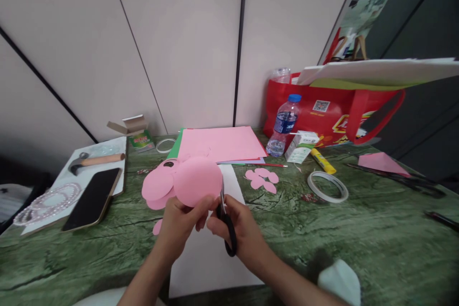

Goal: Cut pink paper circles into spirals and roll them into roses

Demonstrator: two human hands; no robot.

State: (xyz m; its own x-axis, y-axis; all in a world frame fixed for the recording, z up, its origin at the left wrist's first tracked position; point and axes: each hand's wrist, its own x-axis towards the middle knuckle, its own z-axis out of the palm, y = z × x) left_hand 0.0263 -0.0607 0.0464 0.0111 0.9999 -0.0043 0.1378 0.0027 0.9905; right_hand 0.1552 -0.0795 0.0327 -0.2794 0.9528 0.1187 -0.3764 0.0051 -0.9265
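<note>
Pinched between the thumb and fingers of my left hand (182,224) is a round pink paper piece (198,180), held up over a white sheet (210,267). My right hand (238,232) grips black-handled scissors (229,234), their blades pointing up at the right edge of the pink piece. More round pink cutouts (158,184) lie just left of the held piece. Small pink petal shapes (263,179) rest on the green table to the right. Behind my hands is a stack of pink paper (224,142).
A phone (93,198), hammer (96,160) and bead strand (53,203) are at the left. Rightward stand a water bottle (284,124), carton (301,147) and red bag (322,110), with a glue stick (323,160), tape roll (327,186) and larger scissors (401,179) on the table (358,229).
</note>
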